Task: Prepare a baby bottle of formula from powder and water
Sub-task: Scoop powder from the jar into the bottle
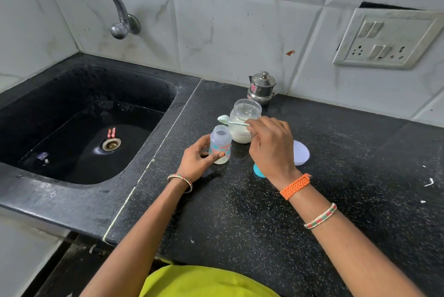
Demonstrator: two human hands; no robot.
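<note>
The person stands at a dark speckled worktop (240, 212) beside a black sink (79, 128), in the middle of spooning powder. The left hand (199, 159) is wrapped around the small baby bottle (220, 144), thumb across its front, holding it upright on the worktop with its mouth uncapped; there looks to be something pale in its bottom, though I cannot tell whether that is powder or liquid. The right hand (270, 143) pinches the handle of a pale green scoop (230, 120), whose bowl hangs just above and a little behind the bottle's mouth, in front of the open powder jar (245, 123) standing just behind the bottle. Whether the scoop is loaded or already tipped out I cannot make out. A white lid (301, 153) lies on the worktop to the right, half hidden by the wrist, and a blue piece (258, 170) peeks out under it. A small steel pot (262, 88) sits against the wall. The next move, I would say, calls for centring the scoop over the narrow mouth and turning it slowly, the bottle held steady, so that no powder falls on the worktop.
</note>
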